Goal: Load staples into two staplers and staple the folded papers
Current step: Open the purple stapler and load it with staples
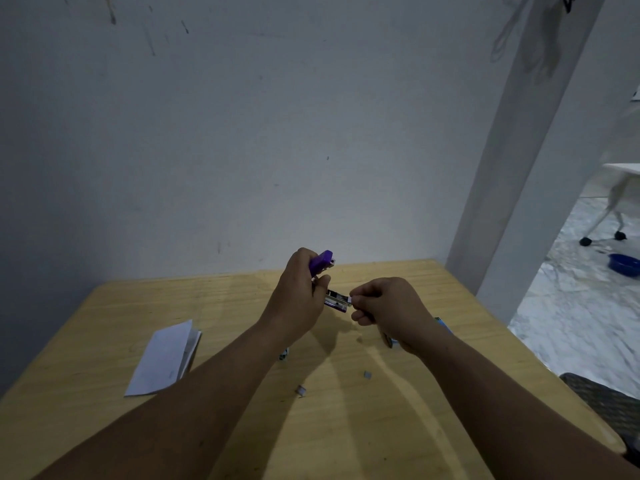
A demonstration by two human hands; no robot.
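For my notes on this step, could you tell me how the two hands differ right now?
The left hand grips the opened purple stapler; the right hand pinches a small staple strip at its tray. The left is raised higher, the right lower. Both are held above the table.

Both your arms reach forward, side by side. Your left hand (300, 299) is lifted up, with its fingers (320, 281) curled tight around something. Your right hand (388, 308) is close beside it, knuckles up, pinching a tiny thing between thumb and fingertips.
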